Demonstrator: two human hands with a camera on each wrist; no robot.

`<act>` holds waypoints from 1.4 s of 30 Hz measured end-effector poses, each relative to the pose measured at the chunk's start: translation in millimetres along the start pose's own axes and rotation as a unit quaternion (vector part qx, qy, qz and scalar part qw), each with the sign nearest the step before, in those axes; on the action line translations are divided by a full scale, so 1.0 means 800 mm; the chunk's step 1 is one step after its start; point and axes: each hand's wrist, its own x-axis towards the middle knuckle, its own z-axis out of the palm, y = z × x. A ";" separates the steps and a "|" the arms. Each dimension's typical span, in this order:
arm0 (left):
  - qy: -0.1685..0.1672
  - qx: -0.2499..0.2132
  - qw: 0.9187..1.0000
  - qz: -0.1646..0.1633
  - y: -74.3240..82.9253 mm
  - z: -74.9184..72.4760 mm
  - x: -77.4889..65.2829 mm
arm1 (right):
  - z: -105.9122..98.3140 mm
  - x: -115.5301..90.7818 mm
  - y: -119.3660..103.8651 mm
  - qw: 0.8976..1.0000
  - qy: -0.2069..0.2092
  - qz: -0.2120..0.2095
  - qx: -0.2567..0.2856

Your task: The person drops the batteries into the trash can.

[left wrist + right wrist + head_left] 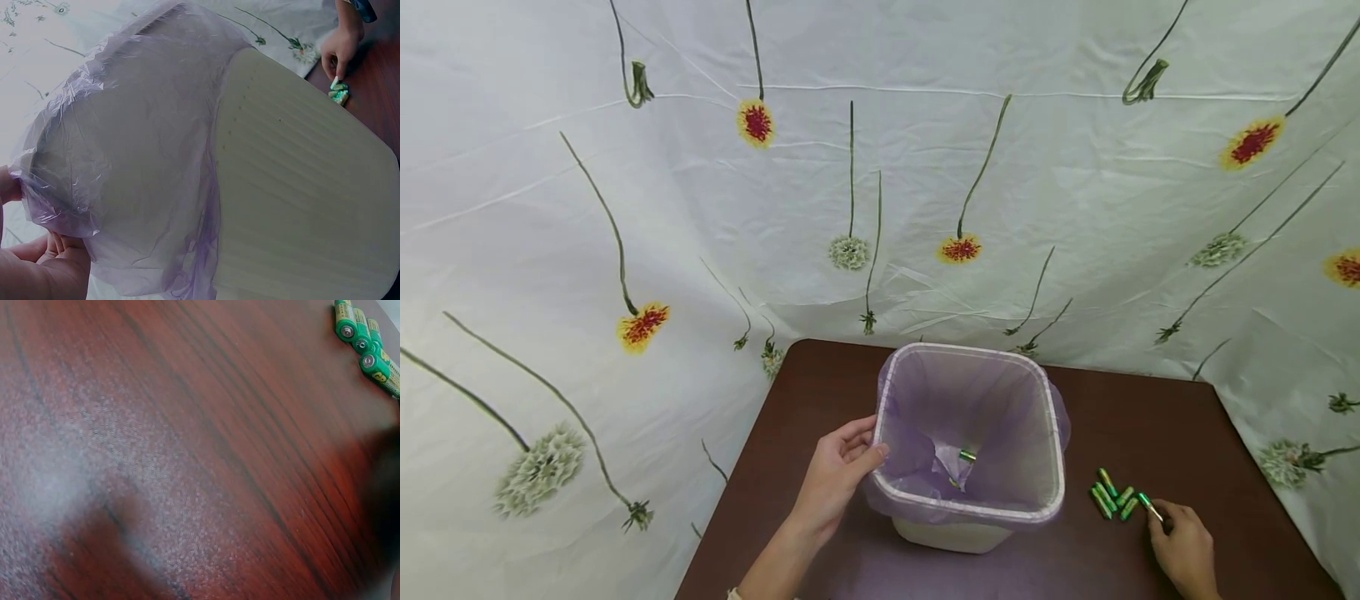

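Note:
My left hand [829, 477] grips the left rim of a pale waste bin [951, 535], its thumb over the edge and its fingers outside. A thin purple bag [906, 498] lines the bin and folds down over the rim, also seen in the left wrist view. To the right, my right hand [1183, 546] pinches a green battery [1150, 506] just above the table. Beside it lies a small group of green batteries [1103, 502], with several more ends [362, 344] at the top right of the right wrist view. Inside the bin is a green battery [967, 456] by a crumpled pale piece [953, 468].
Everything stands on a dark brown wooden table [820, 392]. Pale cloth with a flower print [910, 167] hangs behind it and along both sides. A dark band [364, 9] sits on the right wrist.

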 end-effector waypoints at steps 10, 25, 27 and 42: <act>-0.003 0.002 1.000 0.000 -0.001 0.003 0.002 | 0.007 -0.001 0.017 0.997 0.053 -0.049 0.010; 0.002 -0.007 1.000 0.008 -0.001 0.001 0.000 | -0.016 0.024 -0.008 0.991 0.074 -0.107 0.028; 0.002 -0.008 1.000 0.009 -0.001 0.001 0.000 | -0.017 0.028 -0.014 0.989 0.088 -0.118 0.032; -0.007 -0.011 1.000 0.013 -0.001 0.002 0.000 | -0.040 0.052 -0.073 0.972 0.125 -0.175 0.097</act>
